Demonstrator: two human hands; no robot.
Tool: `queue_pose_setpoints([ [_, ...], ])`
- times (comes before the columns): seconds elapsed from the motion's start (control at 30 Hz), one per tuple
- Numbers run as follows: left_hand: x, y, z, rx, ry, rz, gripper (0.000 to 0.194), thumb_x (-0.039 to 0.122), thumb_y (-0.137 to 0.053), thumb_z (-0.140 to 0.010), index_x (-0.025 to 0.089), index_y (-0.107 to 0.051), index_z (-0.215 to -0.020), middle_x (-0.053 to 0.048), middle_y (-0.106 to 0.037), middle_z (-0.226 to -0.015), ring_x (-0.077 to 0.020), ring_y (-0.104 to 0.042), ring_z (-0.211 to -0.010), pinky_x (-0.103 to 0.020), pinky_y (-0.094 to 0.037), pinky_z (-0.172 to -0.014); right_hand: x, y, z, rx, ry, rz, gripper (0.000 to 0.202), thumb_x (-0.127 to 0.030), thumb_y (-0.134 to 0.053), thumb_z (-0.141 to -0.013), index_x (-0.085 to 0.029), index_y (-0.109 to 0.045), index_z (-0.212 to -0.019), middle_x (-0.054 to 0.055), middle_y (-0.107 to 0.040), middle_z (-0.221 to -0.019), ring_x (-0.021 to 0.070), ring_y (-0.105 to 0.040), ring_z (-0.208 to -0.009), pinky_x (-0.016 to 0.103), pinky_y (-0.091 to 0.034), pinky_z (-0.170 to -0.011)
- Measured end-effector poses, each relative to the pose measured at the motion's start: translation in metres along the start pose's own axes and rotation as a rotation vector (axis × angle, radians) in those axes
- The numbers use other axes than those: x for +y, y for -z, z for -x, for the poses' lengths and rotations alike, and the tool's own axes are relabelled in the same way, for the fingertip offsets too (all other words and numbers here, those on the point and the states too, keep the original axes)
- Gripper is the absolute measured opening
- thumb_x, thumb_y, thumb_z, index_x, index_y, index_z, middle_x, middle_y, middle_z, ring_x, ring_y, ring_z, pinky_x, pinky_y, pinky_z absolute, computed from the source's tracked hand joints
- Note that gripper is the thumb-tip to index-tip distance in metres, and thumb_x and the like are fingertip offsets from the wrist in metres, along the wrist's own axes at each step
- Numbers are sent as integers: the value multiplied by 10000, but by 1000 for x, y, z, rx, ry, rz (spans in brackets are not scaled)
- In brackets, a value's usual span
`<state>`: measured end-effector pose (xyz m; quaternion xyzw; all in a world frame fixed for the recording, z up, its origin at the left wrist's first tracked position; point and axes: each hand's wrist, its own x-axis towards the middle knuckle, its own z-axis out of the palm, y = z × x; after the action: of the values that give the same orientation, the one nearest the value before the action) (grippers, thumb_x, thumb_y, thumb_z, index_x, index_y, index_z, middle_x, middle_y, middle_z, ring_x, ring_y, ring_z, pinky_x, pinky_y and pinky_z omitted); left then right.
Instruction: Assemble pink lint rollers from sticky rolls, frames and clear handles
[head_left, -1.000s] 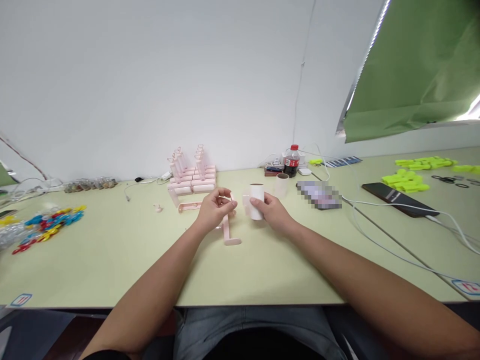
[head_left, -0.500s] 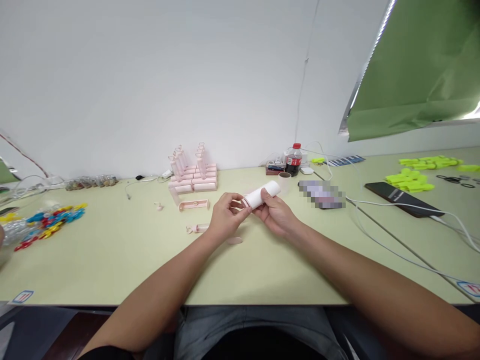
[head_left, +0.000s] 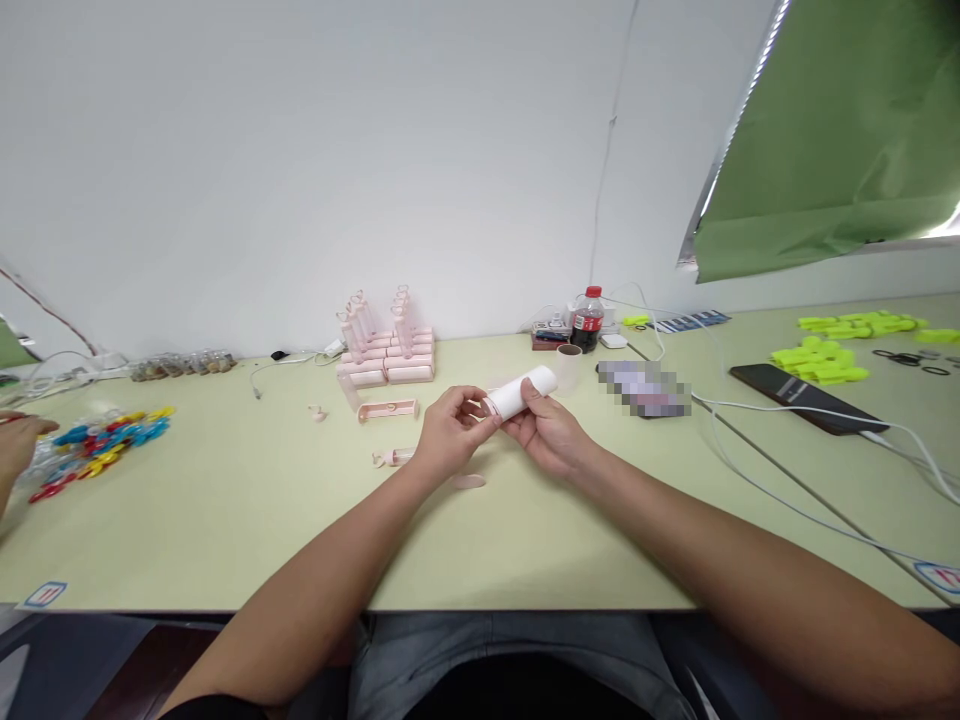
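Note:
Both hands are closed on a white paper roll point(head_left: 517, 397), held tilted above the table with its right end raised. At its lower left end, where a bit of pink shows, the fingers of my left hand point(head_left: 455, 430) pinch the edge. My right hand point(head_left: 551, 430) wraps the upper part, thumb on top. Just left of my left hand lies a clear tube with a pink ring end point(head_left: 394, 457). A pale pink oval piece point(head_left: 469, 481) rests below my hands. Farther left are an open pink case point(head_left: 388, 410) and a small pink part point(head_left: 318, 412).
Stacked pink cases point(head_left: 409, 370) with upright handles stand by the wall. Behind my right hand are a tape roll point(head_left: 570, 362) and a cola bottle point(head_left: 587, 322). Phones point(head_left: 806, 398) and cables lie right. Another person's hand point(head_left: 22, 440) is beside colourful plastic pieces point(head_left: 112, 440) at left.
The white roll has shifted slightly left and down in my hands. At the far left, another person's hand has come further into view over the colourful pieces.

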<state>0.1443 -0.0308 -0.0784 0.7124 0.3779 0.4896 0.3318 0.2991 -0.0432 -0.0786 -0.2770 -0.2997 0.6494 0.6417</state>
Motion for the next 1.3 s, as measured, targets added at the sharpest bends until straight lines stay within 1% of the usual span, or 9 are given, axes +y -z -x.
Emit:
queue_pose_setpoints([
  [0.13,-4,8,-5,10,-65,-103,293,337,-714,-755,197,-627,-998,-43,-672,-913,-159,-653,-794,-279,-534,-705,-1,2,-2,10,22,2,281,-398,-749,-809,-199,-577,-907,50,-672,-927,221,-670,-984,393,-610,-861],
  [0.23,-15,27,-17,67,-106,-297,287,315,-660,-792,205,-628,-1056,-49,-666,-982,-161,-650,-802,-290,-528,-728,-3,4,-5,58,50,7,298,-385,-773,-787,-196,-572,-900,55,-671,-957,209,-672,-974,356,-613,-834],
  [0.33,-27,51,-30,79,2,-542,407,264,-619,-801,214,-573,-1202,-63,-674,-1090,-192,-649,-868,-315,-503,-762,-4,6,-6,95,51,25,322,-378,-797,-763,-197,-572,-906,58,-674,-962,215,-673,-984,347,-619,-809],
  [0.47,-30,67,-38,-76,154,-823,415,234,-571,-818,219,-556,-1232,-76,-694,-1121,-248,-637,-937,-343,-458,-785,-3,5,-5,92,34,76,300,-377,-787,-774,-202,-590,-919,59,-689,-974,216,-678,-967,346,-625,-783],
  [0.6,-24,63,-35,-197,136,-984,276,236,-540,-820,225,-647,-1074,-86,-712,-1025,-294,-600,-1011,-370,-415,-844,-2,2,-4,119,27,83,253,-351,-767,-799,-193,-597,-899,64,-693,-976,203,-682,-920,326,-625,-742],
  [0.7,-23,60,-33,-244,134,-1013,185,238,-554,-794,234,-682,-928,-89,-707,-861,-308,-592,-958,-389,-399,-843,-3,1,-4,127,29,80,241,-340,-759,-809,-185,-597,-897,66,-690,-972,201,-682,-913,318,-622,-728],
  [0.97,-30,55,-37,-365,72,-1032,93,256,-594,-747,223,-643,-674,-80,-676,-685,-326,-575,-936,-443,-353,-876,-3,0,-3,130,34,84,231,-321,-765,-801,-192,-594,-886,55,-690,-954,195,-675,-896,324,-618,-735],
  [1.17,-30,55,-41,-363,44,-1000,120,288,-585,-791,212,-663,-740,-71,-705,-763,-307,-586,-936,-446,-369,-881,-2,3,-4,124,42,91,288,-349,-801,-758,-184,-603,-888,64,-700,-977,217,-678,-941,337,-618,-750],
  [1.3,-23,51,-37,-238,-2,-927,180,264,-528,-843,198,-679,-916,-74,-719,-968,-284,-589,-1004,-442,-397,-923,-2,4,-6,114,67,75,336,-365,-824,-726,-182,-599,-897,60,-693,-966,222,-675,-955,326,-612,-745],
])
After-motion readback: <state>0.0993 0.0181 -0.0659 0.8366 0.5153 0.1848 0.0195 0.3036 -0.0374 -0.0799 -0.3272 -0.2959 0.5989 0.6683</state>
